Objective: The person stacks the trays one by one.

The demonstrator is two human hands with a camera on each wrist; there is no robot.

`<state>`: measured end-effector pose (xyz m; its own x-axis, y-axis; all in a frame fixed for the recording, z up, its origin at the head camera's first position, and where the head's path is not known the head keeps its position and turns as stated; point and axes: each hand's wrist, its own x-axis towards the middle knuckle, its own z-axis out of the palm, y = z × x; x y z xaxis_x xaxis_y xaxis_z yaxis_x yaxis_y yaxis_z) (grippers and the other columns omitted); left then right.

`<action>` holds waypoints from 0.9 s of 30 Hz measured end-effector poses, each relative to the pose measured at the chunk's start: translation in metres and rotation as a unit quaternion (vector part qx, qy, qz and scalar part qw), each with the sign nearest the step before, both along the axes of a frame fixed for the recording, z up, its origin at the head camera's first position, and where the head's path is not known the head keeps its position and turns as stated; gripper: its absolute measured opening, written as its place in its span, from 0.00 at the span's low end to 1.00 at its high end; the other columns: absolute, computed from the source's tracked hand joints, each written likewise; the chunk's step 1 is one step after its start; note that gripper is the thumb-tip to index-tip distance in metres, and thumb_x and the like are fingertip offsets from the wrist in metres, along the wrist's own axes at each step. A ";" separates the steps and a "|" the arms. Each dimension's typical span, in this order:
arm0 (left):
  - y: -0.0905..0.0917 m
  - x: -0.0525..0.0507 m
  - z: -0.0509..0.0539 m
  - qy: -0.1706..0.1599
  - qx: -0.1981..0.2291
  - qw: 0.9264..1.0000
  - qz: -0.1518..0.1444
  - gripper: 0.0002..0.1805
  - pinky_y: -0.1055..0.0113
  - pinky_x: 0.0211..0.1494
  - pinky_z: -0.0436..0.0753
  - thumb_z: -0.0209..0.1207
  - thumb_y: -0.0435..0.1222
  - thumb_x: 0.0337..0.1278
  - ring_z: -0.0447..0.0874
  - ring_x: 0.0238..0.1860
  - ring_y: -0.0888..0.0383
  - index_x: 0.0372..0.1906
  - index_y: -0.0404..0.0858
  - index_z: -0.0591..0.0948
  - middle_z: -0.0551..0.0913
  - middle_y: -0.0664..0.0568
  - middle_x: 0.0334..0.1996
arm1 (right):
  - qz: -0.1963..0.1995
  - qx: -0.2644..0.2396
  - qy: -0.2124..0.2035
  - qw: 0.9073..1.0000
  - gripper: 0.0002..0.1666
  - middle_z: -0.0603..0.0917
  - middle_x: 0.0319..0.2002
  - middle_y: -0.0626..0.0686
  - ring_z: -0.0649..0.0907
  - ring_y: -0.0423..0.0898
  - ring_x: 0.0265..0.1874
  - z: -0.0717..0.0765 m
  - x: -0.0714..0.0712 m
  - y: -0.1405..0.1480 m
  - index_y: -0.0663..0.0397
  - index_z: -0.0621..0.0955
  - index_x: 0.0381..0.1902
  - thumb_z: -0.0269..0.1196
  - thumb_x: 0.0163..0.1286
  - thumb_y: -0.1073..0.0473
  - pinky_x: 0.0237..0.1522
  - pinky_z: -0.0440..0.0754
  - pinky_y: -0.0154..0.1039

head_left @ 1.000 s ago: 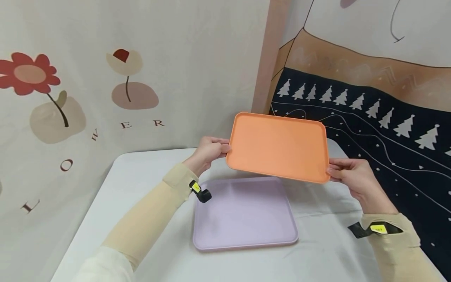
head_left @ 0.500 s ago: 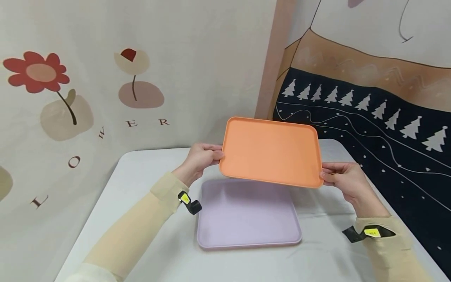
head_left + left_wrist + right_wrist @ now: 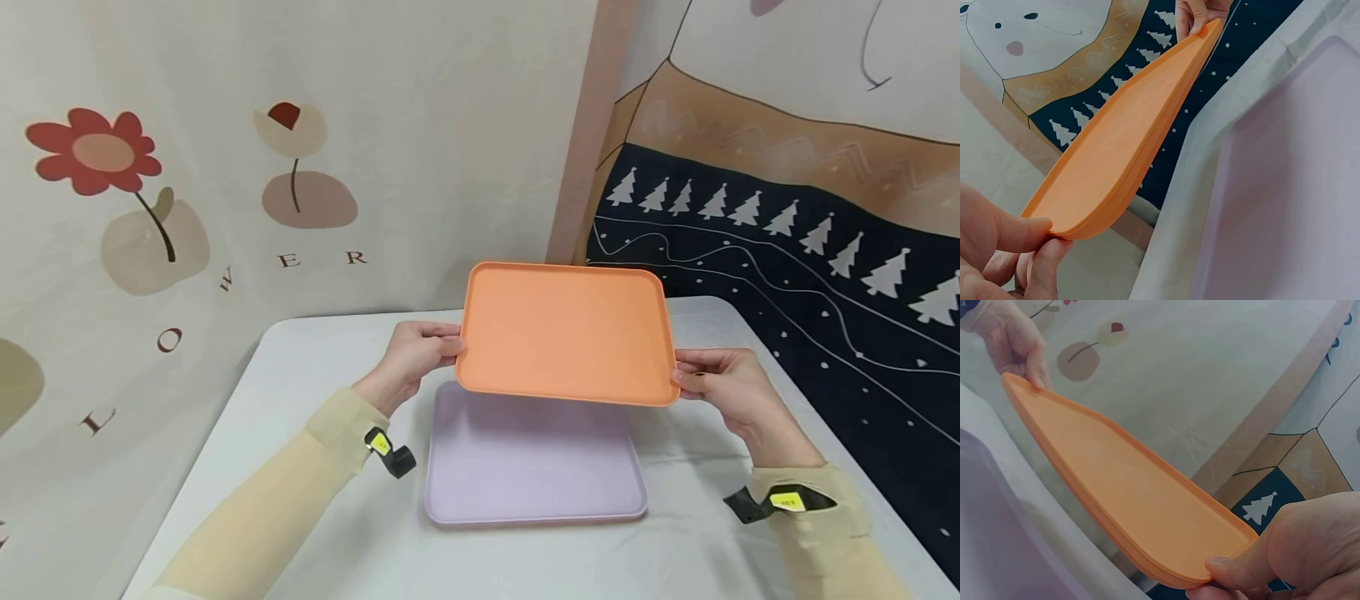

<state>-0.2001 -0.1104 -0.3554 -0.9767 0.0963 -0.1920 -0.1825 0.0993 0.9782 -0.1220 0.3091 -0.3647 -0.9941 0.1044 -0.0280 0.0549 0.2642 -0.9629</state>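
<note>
An orange rectangular tray [image 3: 566,333] with a low rim is held up in the air, its inner face tilted toward the head camera. My left hand [image 3: 408,362] pinches its left end, thumb on the inner face and fingers beneath, as the left wrist view shows. At the opposite end my right hand [image 3: 731,396] grips the rim near the lower right corner the same way. Below lies a larger lilac tray [image 3: 536,467], flat on the white table; the orange tray hides part of its far edge. The two trays are apart.
The white-covered table [image 3: 330,500] extends around the lilac tray. Behind it hangs a pale cloth [image 3: 435,150] printed with flowers and letters. A dark cloth [image 3: 840,333] with white fir trees hangs along the right side.
Both hands have lowered the orange tray slightly and shifted it left in the head view. Its tilt from side to side is a little more level. The lilac tray stays on the table.
</note>
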 end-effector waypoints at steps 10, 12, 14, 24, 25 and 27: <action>-0.013 0.011 -0.005 -0.004 0.005 1.000 0.012 0.20 0.63 0.51 0.91 0.68 0.24 0.64 0.91 0.45 0.52 0.60 0.25 0.84 0.88 0.38 0.50 | 0.021 -0.029 -0.008 0.999 0.29 0.88 0.32 0.44 0.89 0.38 0.31 -0.004 0.000 -0.008 0.87 0.72 0.65 0.66 0.69 0.79 0.37 0.92 0.35; -0.016 0.013 -0.007 -0.001 0.002 1.000 0.012 0.20 0.63 0.51 0.91 0.68 0.24 0.64 0.91 0.45 0.53 0.60 0.25 0.84 0.88 0.38 0.50 | 0.028 -0.033 -0.003 0.999 0.29 0.88 0.32 0.44 0.89 0.38 0.31 -0.006 0.000 -0.010 0.88 0.71 0.64 0.66 0.68 0.80 0.36 0.92 0.35; -0.019 0.015 -0.008 -0.002 0.001 1.000 0.013 0.20 0.63 0.51 0.91 0.68 0.24 0.64 0.91 0.45 0.54 0.60 0.24 0.84 0.88 0.38 0.50 | 0.033 -0.035 -0.001 0.999 0.29 0.88 0.32 0.45 0.88 0.38 0.31 -0.007 0.000 -0.011 0.87 0.72 0.64 0.66 0.68 0.80 0.36 0.92 0.35; -0.031 0.025 -0.014 -0.013 0.002 1.000 0.016 0.20 0.63 0.52 0.90 0.68 0.25 0.65 0.91 0.45 0.53 0.61 0.25 0.83 0.88 0.38 0.51 | 0.038 -0.028 -0.019 0.999 0.28 0.89 0.35 0.47 0.89 0.39 0.31 -0.014 0.003 -0.021 0.86 0.74 0.64 0.67 0.68 0.79 0.37 0.92 0.36; -0.031 0.027 -0.015 -0.013 0.002 1.000 0.016 0.20 0.63 0.52 0.91 0.68 0.25 0.65 0.91 0.45 0.53 0.60 0.25 0.83 0.88 0.38 0.50 | 0.039 -0.029 -0.019 0.999 0.28 0.89 0.35 0.47 0.89 0.39 0.31 -0.015 0.003 -0.022 0.87 0.73 0.64 0.67 0.68 0.79 0.36 0.92 0.36; -0.033 0.029 -0.016 -0.015 0.002 1.000 0.019 0.20 0.63 0.52 0.91 0.68 0.25 0.65 0.91 0.44 0.54 0.60 0.25 0.83 0.89 0.39 0.48 | 0.040 -0.032 -0.021 0.998 0.27 0.89 0.36 0.48 0.89 0.38 0.32 -0.016 0.003 -0.024 0.87 0.73 0.63 0.66 0.68 0.79 0.37 0.92 0.36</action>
<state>-0.1707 -0.1434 -0.3713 -0.9735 0.0596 -0.2208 -0.2153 0.0873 0.9726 -0.1185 0.2856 -0.3805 -0.9970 0.0215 -0.0739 0.0767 0.2079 -0.9751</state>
